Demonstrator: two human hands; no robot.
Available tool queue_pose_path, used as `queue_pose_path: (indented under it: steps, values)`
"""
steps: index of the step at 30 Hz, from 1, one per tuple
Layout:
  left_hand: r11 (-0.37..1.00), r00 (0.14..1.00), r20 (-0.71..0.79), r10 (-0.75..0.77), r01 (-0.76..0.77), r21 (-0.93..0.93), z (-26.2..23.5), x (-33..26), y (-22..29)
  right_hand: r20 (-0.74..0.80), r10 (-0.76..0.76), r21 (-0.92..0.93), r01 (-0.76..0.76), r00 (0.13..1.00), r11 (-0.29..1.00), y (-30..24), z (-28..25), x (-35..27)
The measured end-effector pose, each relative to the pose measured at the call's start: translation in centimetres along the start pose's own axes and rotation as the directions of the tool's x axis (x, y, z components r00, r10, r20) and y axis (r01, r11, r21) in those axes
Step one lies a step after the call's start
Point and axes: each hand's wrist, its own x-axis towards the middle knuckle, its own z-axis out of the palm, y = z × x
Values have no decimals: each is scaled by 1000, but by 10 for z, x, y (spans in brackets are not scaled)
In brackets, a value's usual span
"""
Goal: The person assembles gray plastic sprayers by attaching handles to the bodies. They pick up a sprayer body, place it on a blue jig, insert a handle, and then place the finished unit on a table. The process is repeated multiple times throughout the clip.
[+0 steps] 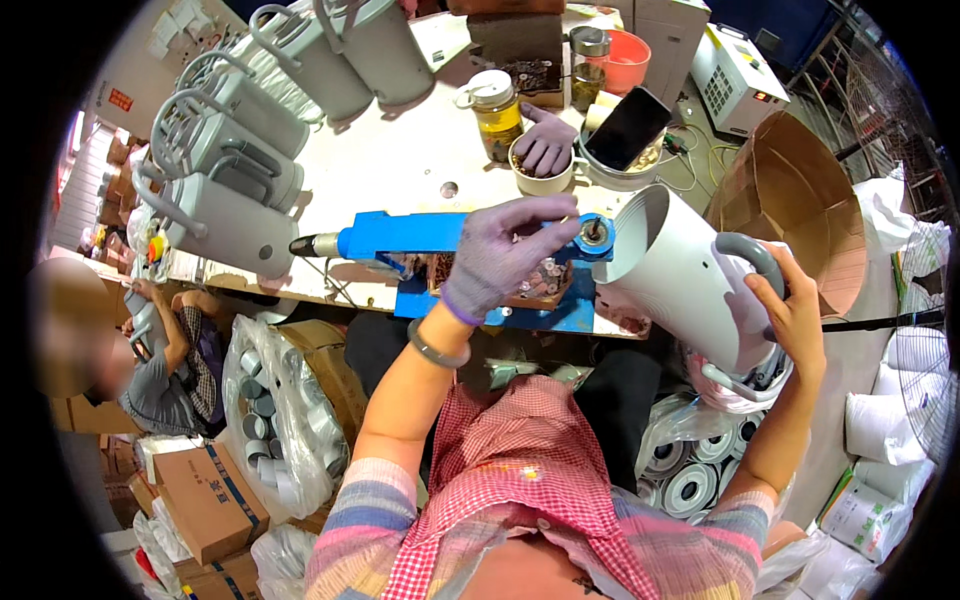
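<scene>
My left hand point(500, 255), in a thin purple-grey glove, reaches over the blue machine arm point(410, 236). Its fingers point right, thumb and forefinger apart, close to a round metal fitting point(595, 232) at the arm's end. Bare and wrapped round a dark grey handle, my right hand point(795, 300) holds a light grey watering can point(680, 290). That can is tilted, its open mouth beside the arm's end. Below the arm, a box of small washers and screws point(540, 285) is partly hidden by my left hand.
Several grey watering cans point(235, 225) stand at the table's left. A loose glove point(545, 145), a cup point(540, 180), jars point(495, 120) and a phone point(630, 130) lie at the back. A cardboard drum point(800, 200) stands right; bagged grey parts point(690, 480) sit below. Another person point(160, 350) works at left.
</scene>
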Motion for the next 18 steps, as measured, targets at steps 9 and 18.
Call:
queue_pose_path:
  steps: [9, 18]
  values:
    - [987, 999, -35, 33, -28, 158, 32, 18, -25, -42, 58, -43, -60, 997, 997, 12, 2, 1]
    - [972, 996, 64, 66, -78, 222, 26, 20, -28, -5, 89, -13, -89, 996, 996, 10, 12, 15]
